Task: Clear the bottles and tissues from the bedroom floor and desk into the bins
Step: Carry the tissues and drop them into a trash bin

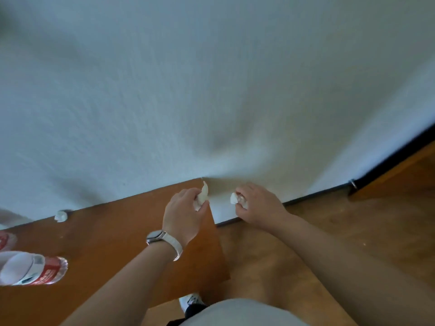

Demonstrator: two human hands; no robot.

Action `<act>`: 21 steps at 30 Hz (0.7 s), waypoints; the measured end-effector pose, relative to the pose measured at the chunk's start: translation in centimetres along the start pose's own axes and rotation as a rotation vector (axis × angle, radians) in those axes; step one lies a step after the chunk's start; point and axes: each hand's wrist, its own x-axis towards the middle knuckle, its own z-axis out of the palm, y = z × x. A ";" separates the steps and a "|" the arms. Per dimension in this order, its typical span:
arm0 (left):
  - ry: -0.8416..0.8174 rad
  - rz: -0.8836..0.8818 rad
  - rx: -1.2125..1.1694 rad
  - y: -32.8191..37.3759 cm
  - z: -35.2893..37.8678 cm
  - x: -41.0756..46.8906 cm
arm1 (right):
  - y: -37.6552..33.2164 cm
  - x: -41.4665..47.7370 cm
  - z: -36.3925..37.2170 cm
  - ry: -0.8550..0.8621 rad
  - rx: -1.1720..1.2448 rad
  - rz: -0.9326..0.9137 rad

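Observation:
My left hand (184, 214), with a watch on the wrist, grips a crumpled white tissue (203, 196) above the far right corner of the brown desk (122, 234). Just right of it, past the desk's edge, my right hand (257, 204) grips a second crumpled tissue (234, 198) near the white wall. A third tissue ball (61, 216) lies on the desk against the wall at the left. A plastic bottle with a red label (42, 270) lies on its side at the desk's left edge. Part of another red-labelled bottle (6, 241) shows above it.
The white wall (211, 90) fills the upper view, with a dark baseboard (315, 194) along its foot. Wooden floor (329, 243) lies right of the desk. A wooden door or panel (400, 172) stands at the far right. My knee and a shoe (191, 302) are below.

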 end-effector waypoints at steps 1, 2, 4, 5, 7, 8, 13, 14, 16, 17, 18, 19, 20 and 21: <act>-0.015 0.023 -0.011 1.9 0.8 -0.2 | 1.5 -1.3 -1.1 0.033 0.008 0.016; -0.030 0.049 -0.018 3.7 1.5 -0.5 | 3.0 -2.7 -2.2 0.064 0.020 0.035; -0.068 0.098 -0.035 7.4 3.3 -1.0 | 6.0 -5.6 -4.3 0.109 0.043 0.077; -0.091 0.118 -0.044 9.2 4.3 -1.3 | 7.6 -7.2 -5.3 0.122 0.049 0.099; -0.135 0.152 -0.054 13.0 6.4 -2.0 | 10.6 -10.5 -7.0 0.150 0.060 0.155; -0.151 0.174 -0.060 14.9 7.5 -2.4 | 12.2 -12.2 -7.8 0.168 0.063 0.189; -0.230 0.323 -0.106 24.2 12.7 -4.7 | 19.4 -20.2 -11.5 0.268 0.075 0.351; -0.251 0.356 -0.104 25.9 13.7 -5.1 | 20.6 -21.7 -12.3 0.286 0.080 0.390; -0.297 0.422 -0.101 29.2 15.4 -5.9 | 22.6 -24.8 -13.6 0.329 0.093 0.465; -0.320 0.461 -0.101 30.7 16.1 -6.3 | 23.4 -26.2 -14.1 0.353 0.099 0.497; -0.342 0.506 -0.098 32.2 16.8 -6.6 | 24.2 -27.6 -14.7 0.371 0.104 0.533; -0.359 0.551 -0.092 33.8 17.5 -6.8 | 25.0 -28.8 -15.2 0.389 0.108 0.568; -0.372 0.594 -0.089 35.2 18.1 -7.0 | 25.7 -30.0 -15.7 0.404 0.115 0.608; -0.386 0.632 -0.089 36.5 18.7 -7.2 | 26.3 -31.1 -16.1 0.422 0.124 0.651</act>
